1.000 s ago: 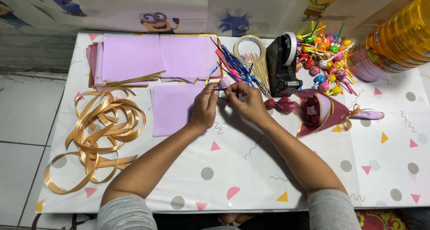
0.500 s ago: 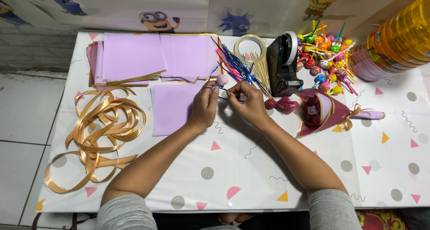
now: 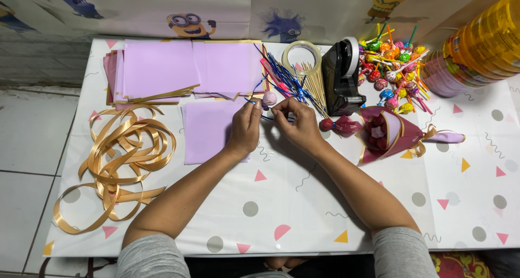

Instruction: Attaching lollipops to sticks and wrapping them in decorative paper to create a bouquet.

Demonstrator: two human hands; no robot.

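I see both hands meet mid-surface — left hand (image 3: 246, 127) and right hand (image 3: 295, 123) pinch a blue twist tie (image 3: 264, 115) just near of a pink lollipop (image 3: 269, 98) (purple sheet (image 3: 208, 131) below).

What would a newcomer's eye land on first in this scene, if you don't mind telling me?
Probably the gold ribbon looped loosely at the table's left, and the bright pile of lollipops at upper right. Mid-table, the left hand and right hand pinch a blue twist tie at a pink lollipop.
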